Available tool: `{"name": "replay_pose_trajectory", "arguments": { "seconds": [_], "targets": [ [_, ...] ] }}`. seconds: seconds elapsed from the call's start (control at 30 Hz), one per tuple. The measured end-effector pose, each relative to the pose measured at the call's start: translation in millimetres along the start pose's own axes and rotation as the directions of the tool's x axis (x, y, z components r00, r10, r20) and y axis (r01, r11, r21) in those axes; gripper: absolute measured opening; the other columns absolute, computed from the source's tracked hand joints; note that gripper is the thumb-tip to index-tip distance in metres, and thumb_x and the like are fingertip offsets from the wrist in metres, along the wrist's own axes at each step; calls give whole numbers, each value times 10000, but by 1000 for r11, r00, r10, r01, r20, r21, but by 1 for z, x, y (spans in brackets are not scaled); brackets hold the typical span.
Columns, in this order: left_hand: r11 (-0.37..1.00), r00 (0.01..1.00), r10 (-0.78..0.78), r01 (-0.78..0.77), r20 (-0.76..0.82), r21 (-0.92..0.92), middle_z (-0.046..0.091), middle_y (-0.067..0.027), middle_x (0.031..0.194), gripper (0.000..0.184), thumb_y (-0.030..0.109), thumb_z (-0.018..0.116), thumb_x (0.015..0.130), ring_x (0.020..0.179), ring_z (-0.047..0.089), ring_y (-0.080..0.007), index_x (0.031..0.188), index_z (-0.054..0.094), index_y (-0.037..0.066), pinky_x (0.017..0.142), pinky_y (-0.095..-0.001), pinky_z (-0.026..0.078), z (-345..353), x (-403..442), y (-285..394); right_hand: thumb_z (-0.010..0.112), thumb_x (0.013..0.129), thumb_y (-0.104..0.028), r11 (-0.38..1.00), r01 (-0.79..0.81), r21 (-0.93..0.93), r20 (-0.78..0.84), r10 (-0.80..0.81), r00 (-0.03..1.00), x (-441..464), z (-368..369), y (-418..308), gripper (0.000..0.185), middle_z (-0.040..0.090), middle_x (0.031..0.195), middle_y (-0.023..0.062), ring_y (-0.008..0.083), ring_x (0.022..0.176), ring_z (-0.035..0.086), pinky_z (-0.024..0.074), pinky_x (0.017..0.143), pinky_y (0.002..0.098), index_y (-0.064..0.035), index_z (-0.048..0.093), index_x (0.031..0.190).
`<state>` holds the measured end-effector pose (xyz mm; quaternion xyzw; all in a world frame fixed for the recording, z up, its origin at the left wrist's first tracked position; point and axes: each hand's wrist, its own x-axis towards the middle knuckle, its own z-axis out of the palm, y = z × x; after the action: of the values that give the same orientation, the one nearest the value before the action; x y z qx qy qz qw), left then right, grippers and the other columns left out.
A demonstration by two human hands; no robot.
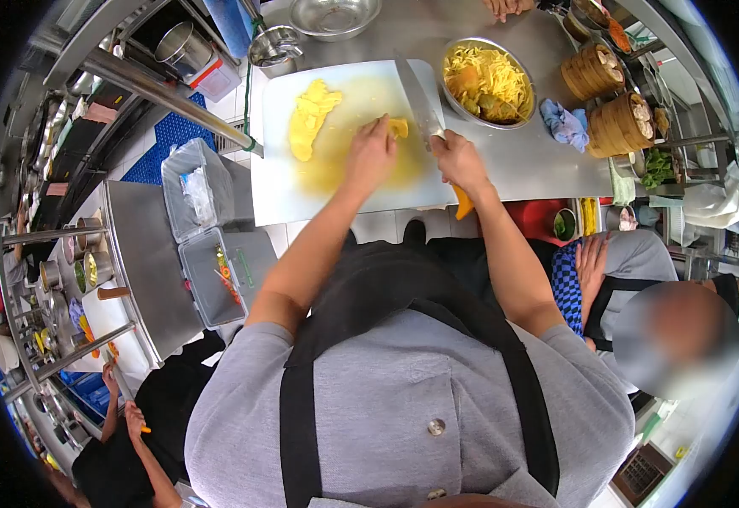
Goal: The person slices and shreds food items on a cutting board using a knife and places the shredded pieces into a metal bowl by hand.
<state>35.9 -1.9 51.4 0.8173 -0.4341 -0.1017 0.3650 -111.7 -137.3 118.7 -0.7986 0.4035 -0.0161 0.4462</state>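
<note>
One shirt, one apron, one board, one knife.
My feed shows the right hand closed round the knife, the left hand, fingers bunched, touching one yellow piece on the board; one heap farther left, one bowl right.

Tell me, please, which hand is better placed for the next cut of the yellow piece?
Probably the right hand: it holds the knife, with the blade beside the yellow piece. The left hand has its fingertips at that piece, seemingly to steady it, and holds no knife.
</note>
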Motion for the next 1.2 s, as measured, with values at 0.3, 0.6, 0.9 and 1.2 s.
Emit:
{"name": "replay_pose_trajectory", "arguments": {
  "seconds": [0.3,0.6,0.9,1.2],
  "targets": [
    [964,991,2,33,-132,265,347,-304,1638,666,271,461,1049,1547,307,-419,1574,316,-111,1263,-529,221,73,-17,11,515,1036,-303,983,126,-132,94,-114,989,38,11,14,394,708,928,340,506,904,707,554,869,564,66,648,1070],
    [947,994,-34,65,-101,314,304,-271,1674,685,320,419,1064,1576,267,-381,1591,300,-101,1289,-513,164,73,-20,18,518,1045,-306,968,161,-193,143,-135,981,45,13,28,383,706,981,355,532,962,689,554,884,580,49,660,1067],
    [928,996,-60,78,-58,363,257,-256,1697,695,355,370,1091,1582,249,-372,1625,230,-67,1288,-510,151,71,-20,20,511,1051,-298,933,227,-278,142,-194,971,35,5,26,374,704,975,363,538,964,689,554,882,586,43,664,1064],
    [930,996,-69,82,-48,357,259,-237,1703,685,344,366,1089,1580,261,-365,1626,239,-62,1287,-512,155,68,-21,21,501,1057,-306,941,223,-255,105,-203,974,24,8,30,379,704,924,355,552,906,687,548,851,608,39,656,1063]
  ]
}}
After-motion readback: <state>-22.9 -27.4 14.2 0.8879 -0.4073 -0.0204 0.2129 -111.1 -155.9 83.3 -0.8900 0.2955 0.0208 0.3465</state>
